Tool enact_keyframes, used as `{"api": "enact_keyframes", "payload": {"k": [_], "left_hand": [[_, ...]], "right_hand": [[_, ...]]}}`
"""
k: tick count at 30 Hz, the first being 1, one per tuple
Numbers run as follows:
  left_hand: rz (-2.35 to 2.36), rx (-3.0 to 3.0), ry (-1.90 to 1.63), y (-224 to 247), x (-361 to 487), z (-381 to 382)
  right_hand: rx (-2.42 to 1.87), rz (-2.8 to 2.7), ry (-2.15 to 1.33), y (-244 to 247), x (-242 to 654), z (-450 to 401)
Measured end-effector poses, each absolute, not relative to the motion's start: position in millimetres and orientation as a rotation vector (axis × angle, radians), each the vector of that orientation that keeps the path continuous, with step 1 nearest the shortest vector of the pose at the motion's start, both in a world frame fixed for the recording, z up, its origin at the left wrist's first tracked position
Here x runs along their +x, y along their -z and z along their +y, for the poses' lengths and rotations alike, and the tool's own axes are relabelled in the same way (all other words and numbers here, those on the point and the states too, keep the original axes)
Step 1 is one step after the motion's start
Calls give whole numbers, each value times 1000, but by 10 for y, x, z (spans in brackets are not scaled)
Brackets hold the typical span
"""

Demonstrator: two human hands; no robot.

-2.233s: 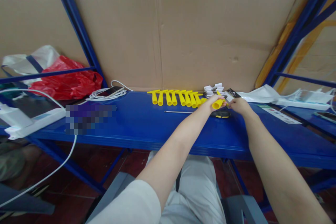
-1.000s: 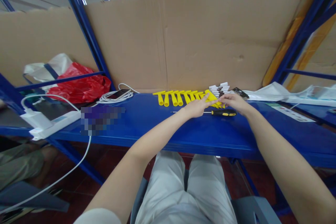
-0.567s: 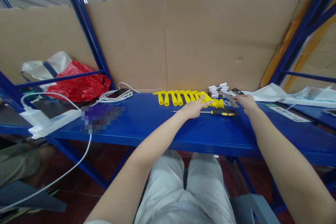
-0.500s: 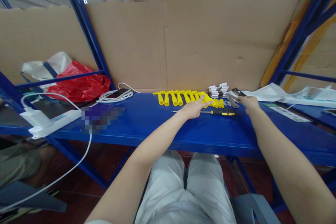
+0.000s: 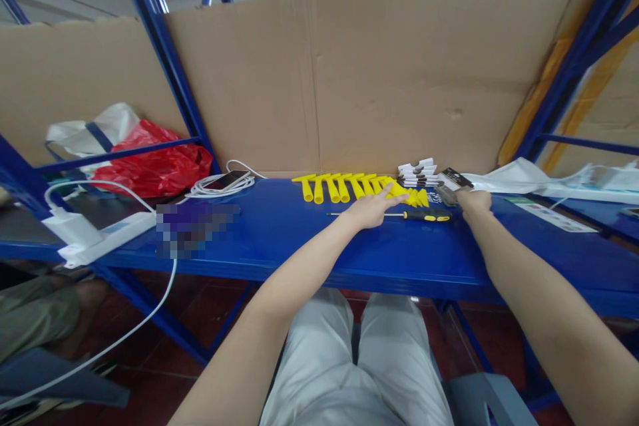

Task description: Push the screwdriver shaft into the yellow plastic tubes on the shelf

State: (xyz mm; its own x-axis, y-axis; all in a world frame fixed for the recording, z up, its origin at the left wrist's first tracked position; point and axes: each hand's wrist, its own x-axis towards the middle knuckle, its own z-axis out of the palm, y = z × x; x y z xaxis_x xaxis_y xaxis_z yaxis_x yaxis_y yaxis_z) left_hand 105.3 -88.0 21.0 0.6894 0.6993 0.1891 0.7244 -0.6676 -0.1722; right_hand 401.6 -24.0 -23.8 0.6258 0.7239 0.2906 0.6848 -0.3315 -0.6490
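Note:
Yellow T-shaped plastic handles (image 5: 318, 193) lie in a row across the blue table. At the row's right end, my left hand (image 5: 370, 210) rests with thumb and forefinger spread, its fingertips on the nearest yellow pieces (image 5: 414, 198). My right hand (image 5: 475, 202) is closed at a flat grey metal piece (image 5: 448, 196), beside a black printed card (image 5: 456, 178); its fingertips are partly hidden. Below the yellow pieces lies a screwdriver (image 5: 426, 214) with a black and yellow handle. Behind them is a stack of white and dark folded pieces (image 5: 417, 174).
A cardboard sheet (image 5: 379, 80) closes off the table's back. On the left are a coiled white cable (image 5: 219, 185), a power strip (image 5: 112, 237) and a red plastic bag (image 5: 154, 163). White plastic wrapping (image 5: 519, 176) and a printed sheet (image 5: 554, 214) lie at right.
My right hand has shifted slightly down and turned, its fingers tucked closer round the grey metal. My left hand stays at the yellow pieces. The view has tilted slightly.

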Motion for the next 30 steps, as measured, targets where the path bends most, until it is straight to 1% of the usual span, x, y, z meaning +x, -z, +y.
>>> {"api": "enact_keyframes", "payload": {"k": [3,6,16,24,30], "left_hand": [[-1134,-2673,162,-208,1052,-878],[-1128,-2673,161,-206,1054,-879],[-1127,-2704,192,-197,1061,-872],[-1128,-2717,156,-215,1065,-891],[-1110,-2700,140,-203,1069,-883]], "right_hand": [[-2101,-896,-142,210,3960,-287],[-2102,-844,-183,161,3888,-340],[-2245,-943,-154,53,3795,-427],[-2208,-1065,-38,155,3827,-342],[-2242,-1233,-29,176,3918,-305]]}}
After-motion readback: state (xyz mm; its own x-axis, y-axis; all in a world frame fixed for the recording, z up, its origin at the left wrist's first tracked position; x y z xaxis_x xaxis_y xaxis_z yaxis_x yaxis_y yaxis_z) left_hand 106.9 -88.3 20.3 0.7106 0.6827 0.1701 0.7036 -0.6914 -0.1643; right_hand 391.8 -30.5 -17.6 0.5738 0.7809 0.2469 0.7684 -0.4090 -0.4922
